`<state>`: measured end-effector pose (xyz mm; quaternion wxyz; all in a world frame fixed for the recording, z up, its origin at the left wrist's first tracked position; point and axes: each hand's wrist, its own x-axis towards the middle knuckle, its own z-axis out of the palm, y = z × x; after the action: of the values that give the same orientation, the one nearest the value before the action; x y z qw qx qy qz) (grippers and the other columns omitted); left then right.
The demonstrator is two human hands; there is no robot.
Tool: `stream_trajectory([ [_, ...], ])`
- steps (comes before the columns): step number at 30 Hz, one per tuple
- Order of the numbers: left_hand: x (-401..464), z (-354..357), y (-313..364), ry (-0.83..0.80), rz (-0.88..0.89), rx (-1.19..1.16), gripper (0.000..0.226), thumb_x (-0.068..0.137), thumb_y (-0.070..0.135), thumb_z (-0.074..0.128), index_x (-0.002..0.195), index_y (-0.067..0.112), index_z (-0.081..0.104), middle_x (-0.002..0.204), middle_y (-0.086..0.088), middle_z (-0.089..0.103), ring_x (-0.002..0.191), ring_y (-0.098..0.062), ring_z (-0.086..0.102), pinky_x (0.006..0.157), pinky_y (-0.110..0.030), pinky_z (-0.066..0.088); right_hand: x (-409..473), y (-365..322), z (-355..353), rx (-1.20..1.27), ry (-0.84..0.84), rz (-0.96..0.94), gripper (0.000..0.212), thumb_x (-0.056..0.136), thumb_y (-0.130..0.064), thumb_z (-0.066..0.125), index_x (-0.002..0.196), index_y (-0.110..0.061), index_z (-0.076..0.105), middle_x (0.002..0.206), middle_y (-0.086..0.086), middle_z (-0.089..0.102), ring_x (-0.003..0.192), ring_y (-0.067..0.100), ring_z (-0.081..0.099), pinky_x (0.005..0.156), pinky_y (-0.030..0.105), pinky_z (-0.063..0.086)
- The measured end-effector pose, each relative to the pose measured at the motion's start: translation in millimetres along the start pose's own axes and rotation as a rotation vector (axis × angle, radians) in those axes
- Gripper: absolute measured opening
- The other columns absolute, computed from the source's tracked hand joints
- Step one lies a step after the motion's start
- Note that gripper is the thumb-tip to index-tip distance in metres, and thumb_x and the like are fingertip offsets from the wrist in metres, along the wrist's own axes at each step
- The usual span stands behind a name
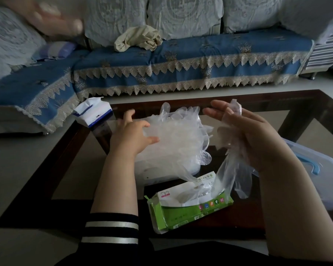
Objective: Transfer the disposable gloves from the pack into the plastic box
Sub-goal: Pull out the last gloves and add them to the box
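My left hand [132,135] reaches forward, fingers spread and bent. My right hand [254,135] is raised, palm inward, fingers straight.

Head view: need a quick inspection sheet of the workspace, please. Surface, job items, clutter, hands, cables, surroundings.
Surface: dark glass-topped coffee table.
Job's things: heap of clear gloves piled over the plastic box; green glove pack open at the near edge; box lid with blue handle at right.
Clutter: tissue pack at the far left corner.
Grippers: left hand presses on the heap; right hand has a glove hanging from it.
Cables: nothing seen.
Surroundings: blue sofa, crumpled beige cloth on it.
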<state>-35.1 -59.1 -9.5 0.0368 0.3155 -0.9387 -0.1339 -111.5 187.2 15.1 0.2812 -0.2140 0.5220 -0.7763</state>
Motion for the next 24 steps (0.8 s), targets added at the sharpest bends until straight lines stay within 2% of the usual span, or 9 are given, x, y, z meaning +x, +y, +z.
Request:
stream_trajectory([
  [2,-2.6,-8.9,4.4,0.166,0.052,0.074,0.046,0.085,0.055,0.063,0.125,0.032,0.061,0.161,0.003,0.01,0.146,-0.03,0.01,0.113,-0.052,0.021,2.1,2.2,2.1,0.082,-0.02,-0.007,0.032,0.088,-0.019,0.049,0.117,-0.011,0.061,0.11,0.006,0.069,0.067,0.012,0.053,0.06,0.027,0.046],
  [5,-19.2,-29.3,27.7,0.421,0.212,-0.138,0.056,0.089,0.062,0.043,0.1,0.015,0.07,0.126,-0.007,0.058,0.118,-0.03,0.05,0.091,-0.038,0.041,4.2,5.1,4.6,0.09,-0.051,-0.005,0.039,0.085,-0.031,0.052,0.118,-0.012,0.062,0.116,0.008,0.065,0.071,0.014,0.053,0.064,0.03,0.045],
  [8,-48.5,-47.6,64.8,0.098,0.347,-0.423,0.084,0.072,0.079,0.024,0.096,0.012,0.069,0.088,-0.008,0.069,0.081,-0.023,0.063,0.074,-0.036,0.05,6.9,8.3,10.8,0.064,-0.086,-0.007,0.038,0.095,-0.035,0.041,0.121,-0.017,0.061,0.119,0.004,0.062,0.084,0.017,0.059,0.069,0.031,0.053],
  [11,-62.7,-40.4,86.2,-0.145,0.453,-0.44,0.083,0.062,0.082,0.032,0.113,0.026,0.066,0.105,0.007,0.067,0.093,-0.007,0.06,0.079,-0.029,0.049,8.8,12.5,16.6,0.063,-0.139,-0.018,0.038,0.098,-0.035,0.036,0.122,-0.018,0.06,0.118,0.005,0.064,0.098,0.022,0.059,0.081,0.04,0.051],
  [13,-61.3,-32.2,89.0,-0.146,0.443,-0.466,0.074,0.066,0.076,0.046,0.119,0.028,0.063,0.106,0.011,0.066,0.095,-0.002,0.058,0.075,-0.023,0.047,8.6,13.9,17.7,0.058,-0.167,-0.006,0.039,0.1,-0.033,0.034,0.127,-0.017,0.058,0.121,0.01,0.063,0.105,0.025,0.058,0.088,0.046,0.049],
  [16,-54.1,-27.2,87.0,-0.154,0.456,-0.662,0.034,0.082,0.046,0.067,0.107,0.024,0.07,0.099,0.004,0.072,0.095,-0.01,0.066,0.081,-0.029,0.054,7.3,12.0,17.0,0.01,-0.155,0.009,0.039,0.098,-0.034,0.038,0.129,-0.018,0.056,0.116,0.009,0.065,0.096,0.023,0.062,0.075,0.037,0.055],
  [18,-50.7,-27.7,83.6,-0.162,0.471,-0.793,0.016,0.086,0.031,0.069,0.099,0.022,0.071,0.091,0.005,0.073,0.082,-0.001,0.066,0.075,-0.022,0.053,6.0,10.0,15.2,-0.031,-0.113,-0.003,0.04,0.091,-0.033,0.048,0.127,-0.018,0.058,0.105,0.007,0.067,0.087,0.023,0.061,0.071,0.033,0.056],
  [21,-49.0,-30.1,77.5,-0.155,0.472,-0.88,0.011,0.091,0.025,0.065,0.099,0.018,0.07,0.081,-0.013,0.068,0.059,-0.002,0.054,0.058,-0.019,0.048,3.8,5.9,8.0,-0.102,-0.061,-0.039,0.059,0.076,-0.023,0.064,0.133,-0.025,0.052,0.093,0.004,0.07,0.085,0.031,0.057,0.079,0.045,0.053],
  [24,-44.5,-30.5,69.2,-0.119,0.432,-0.94,0.013,0.096,0.023,0.058,0.094,0.022,0.07,0.075,-0.017,0.063,0.056,-0.009,0.048,0.055,-0.021,0.047,2.9,3.8,1.2,-0.154,-0.045,-0.029,0.081,0.067,-0.016,0.07,0.141,-0.033,0.041,0.085,0.008,0.072,0.088,0.034,0.05,0.084,0.054,0.046],
])
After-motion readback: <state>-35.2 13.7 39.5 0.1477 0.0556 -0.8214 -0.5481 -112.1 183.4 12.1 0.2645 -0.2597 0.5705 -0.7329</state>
